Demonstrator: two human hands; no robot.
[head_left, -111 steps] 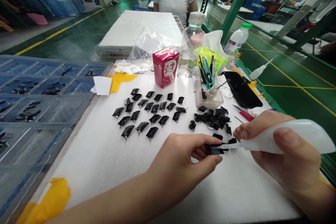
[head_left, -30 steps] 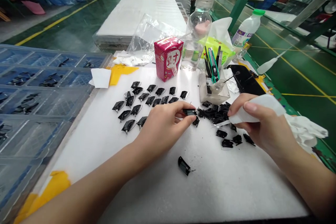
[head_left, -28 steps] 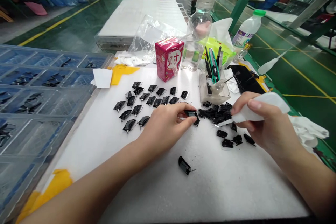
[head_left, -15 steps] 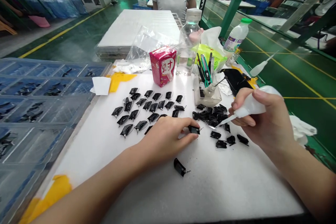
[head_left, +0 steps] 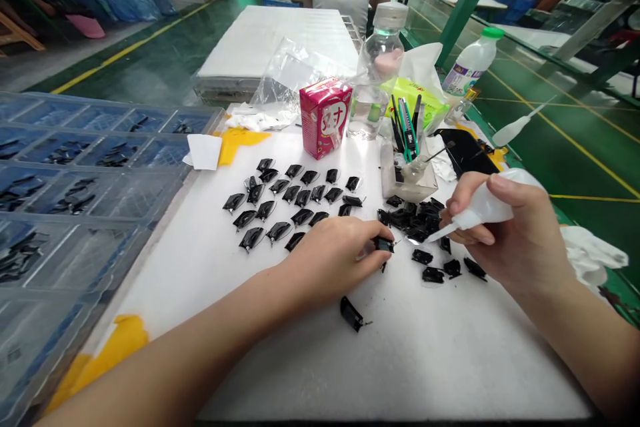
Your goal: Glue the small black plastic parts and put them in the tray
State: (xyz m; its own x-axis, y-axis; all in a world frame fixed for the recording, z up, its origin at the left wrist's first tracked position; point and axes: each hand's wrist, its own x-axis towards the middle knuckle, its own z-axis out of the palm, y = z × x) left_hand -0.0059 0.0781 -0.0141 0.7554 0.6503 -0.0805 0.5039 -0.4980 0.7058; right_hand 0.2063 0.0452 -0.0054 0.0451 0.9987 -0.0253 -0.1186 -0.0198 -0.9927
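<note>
The left hand (head_left: 330, 260) was curled, its fingertips pinching a small black part (head_left: 384, 245) just above the white table (head_left: 425, 353). The right hand (head_left: 505, 230) gripped a squeeze bottle (head_left: 483, 208), its thin nozzle (head_left: 440, 233) pointing toward that part over a heap of black parts (head_left: 413, 221). Too hard a squeeze could have flooded the part, while a slipped nozzle or loosened pinch could have scattered the heap or dropped the part among its neighbours.
</note>
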